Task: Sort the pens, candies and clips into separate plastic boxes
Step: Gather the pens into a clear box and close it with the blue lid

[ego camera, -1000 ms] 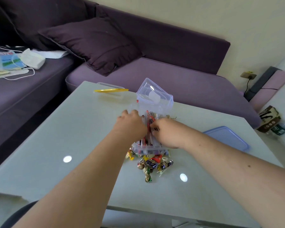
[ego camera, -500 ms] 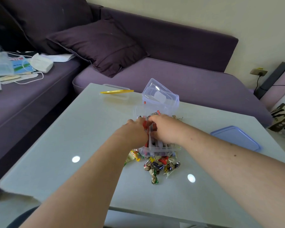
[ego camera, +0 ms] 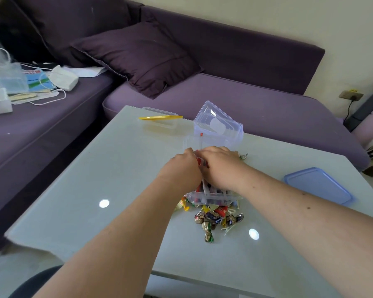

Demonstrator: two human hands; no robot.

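Two hands meeting at frame centre over the clear box [ego camera: 211, 195] of pens [ego camera: 202, 186] on the table [ego camera: 95, 179]. Left hand [ego camera: 182, 168] and right hand [ego camera: 219, 166] pressed close together above the bundle, fingers turned down and away from the camera; grip of each impossible to tell, clenched on pens or merely pressing them flat. One red-tipped pen [ego camera: 201, 140] standing up past the fingertips toward the tilted empty box [ego camera: 219, 125] just behind.

Against half a second ago: both hands slid slightly further up the frame along the pens, and less red showing between them. Judged from that, pens being gathered and tucked lengthwise into their box, this step close to done.

Lower centre, just below the pen box: candies [ego camera: 215, 218] heaped loose on the table, touching the box's near wall, not yet boxed. Pale clips [ego camera: 228, 229] at the heap's right edge, hard to count. Stray candy [ego camera: 243, 156] right of the right hand.

Upper centre: shallow box with yellow lid [ego camera: 159, 117], near the table's far edge. Right side: blue lid [ego camera: 319, 186] lying flat, well apart.
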